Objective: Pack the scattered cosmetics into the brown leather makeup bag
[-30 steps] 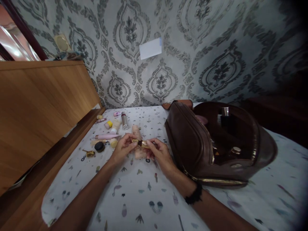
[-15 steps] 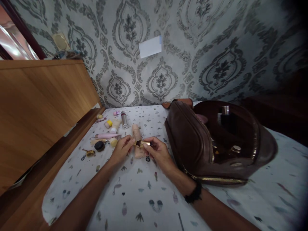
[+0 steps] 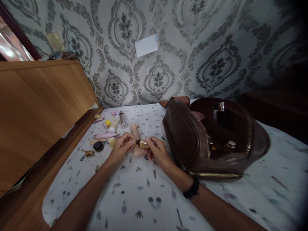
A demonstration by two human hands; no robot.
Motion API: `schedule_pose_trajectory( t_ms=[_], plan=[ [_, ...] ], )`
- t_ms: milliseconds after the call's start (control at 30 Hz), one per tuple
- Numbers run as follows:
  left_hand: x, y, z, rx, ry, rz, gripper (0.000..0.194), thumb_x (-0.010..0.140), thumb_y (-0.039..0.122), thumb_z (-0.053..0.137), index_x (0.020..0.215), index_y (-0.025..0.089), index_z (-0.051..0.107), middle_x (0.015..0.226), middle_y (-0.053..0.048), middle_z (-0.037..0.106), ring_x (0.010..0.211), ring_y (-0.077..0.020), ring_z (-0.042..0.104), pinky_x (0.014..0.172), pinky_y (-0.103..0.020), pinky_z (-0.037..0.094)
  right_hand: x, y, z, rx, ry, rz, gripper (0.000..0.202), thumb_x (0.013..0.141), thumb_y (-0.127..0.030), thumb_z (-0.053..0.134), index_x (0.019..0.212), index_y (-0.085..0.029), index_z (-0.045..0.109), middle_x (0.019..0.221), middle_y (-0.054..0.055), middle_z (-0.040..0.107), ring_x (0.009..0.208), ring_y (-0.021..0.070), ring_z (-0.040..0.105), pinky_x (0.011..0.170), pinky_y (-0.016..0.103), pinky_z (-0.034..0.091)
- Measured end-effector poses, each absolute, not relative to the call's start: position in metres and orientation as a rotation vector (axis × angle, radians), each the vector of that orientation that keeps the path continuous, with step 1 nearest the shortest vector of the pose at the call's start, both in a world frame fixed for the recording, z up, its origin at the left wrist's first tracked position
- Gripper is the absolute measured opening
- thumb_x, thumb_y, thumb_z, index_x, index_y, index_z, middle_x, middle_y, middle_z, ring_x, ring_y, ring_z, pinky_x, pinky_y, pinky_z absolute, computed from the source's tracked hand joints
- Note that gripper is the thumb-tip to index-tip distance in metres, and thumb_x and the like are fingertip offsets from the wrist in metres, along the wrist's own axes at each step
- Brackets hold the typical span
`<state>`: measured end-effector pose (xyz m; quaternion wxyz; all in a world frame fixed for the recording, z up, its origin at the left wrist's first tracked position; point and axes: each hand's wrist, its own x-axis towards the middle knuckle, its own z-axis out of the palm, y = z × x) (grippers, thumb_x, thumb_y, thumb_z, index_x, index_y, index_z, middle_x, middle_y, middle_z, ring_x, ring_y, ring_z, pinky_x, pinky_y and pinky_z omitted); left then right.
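Before us the printed sheet [image 3: 134, 199] spreads, its left edge along a wooden ledge [image 3: 45, 179]. The brown bag [image 3: 183, 138] narrows our room rightward. Our left hand [image 3: 121, 148] and right hand [image 3: 158, 152], pinched above the peach tube [image 3: 135, 131], grip the gold tube [image 3: 142, 144] near its ends.

No text, label, brand, number or sign can be read. The slim, shiny gold tube with a dark band [image 3: 143, 144] shows no legible lettering. Faint marks on the peach-coloured cylindrical tube [image 3: 134, 130] are too small and blurred to make out. The small oval metallic plate [image 3: 231, 159] on the dark brown leather bag [image 3: 185, 133] and the white rectangular paper [image 3: 146, 45] on the wall [image 3: 158, 78] give no readable characters either.
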<state>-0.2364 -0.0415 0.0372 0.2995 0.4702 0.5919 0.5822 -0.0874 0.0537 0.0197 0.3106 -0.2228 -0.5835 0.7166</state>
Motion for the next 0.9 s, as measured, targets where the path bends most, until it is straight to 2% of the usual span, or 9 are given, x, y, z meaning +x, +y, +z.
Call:
schedule_pose_trajectory(
  t_ms=[233,467,633,833,900],
  plan=[
    [-0.239,-0.044,0.040,1.399,1.558,1.557,0.028,0.084,0.044,0.069,0.088,0.017,0.063,0.071,0.003,0.057,0.060,-0.0098,0.050,0.059,-0.022,0.042,-0.085,0.055,0.023,-0.600,-1.567,1.934,0.047,0.079,-0.066,0.058,0.068,-0.021,0.049,0.047,-0.007,0.053,0.028,0.0055,0.037,0.031,0.018,0.020],
    [-0.237,-0.045,0.043,1.433,1.531,1.541,0.034,0.081,0.044,0.072,0.099,0.017,0.061,0.080,0.000,0.059,0.066,-0.0119,0.051,0.058,-0.022,0.042,-0.086,0.056,0.020,-0.532,-1.437,1.979,0.044,0.078,-0.063,0.063,0.072,-0.021,0.052,0.054,-0.005,0.057,0.037,0.0083,0.047,0.037,0.020,0.031],
    [-0.240,-0.044,0.041,1.368,1.551,1.545,0.035,0.085,0.048,0.067,0.097,0.017,0.058,0.070,0.003,0.054,0.059,-0.0096,0.047,0.055,-0.021,0.038,-0.086,0.055,0.020,-0.438,-1.380,2.021,0.047,0.073,-0.055,0.074,0.101,-0.020,0.059,0.066,-0.003,0.063,0.048,0.0104,0.054,0.041,0.019,0.033],
    [-0.243,-0.045,0.034,1.393,1.710,1.457,0.037,0.091,0.056,0.056,0.091,0.019,0.053,0.061,0.007,0.045,0.050,-0.0085,0.038,0.047,-0.021,0.028,-0.087,0.055,0.016,-0.364,-1.392,2.046,0.040,0.075,-0.050,0.073,0.097,-0.020,0.059,0.067,-0.002,0.064,0.049,0.0101,0.053,0.041,0.020,0.032],
    [-0.241,-0.045,0.032,1.393,1.771,1.465,0.040,0.092,0.058,0.052,0.082,0.019,0.050,0.059,0.007,0.043,0.049,-0.0084,0.038,0.047,-0.021,0.028,-0.088,0.055,0.015,-0.365,-1.384,2.048,0.041,0.074,-0.050,0.074,0.098,-0.020,0.059,0.068,-0.002,0.065,0.050,0.0106,0.054,0.041,0.020,0.033]
  ],
)
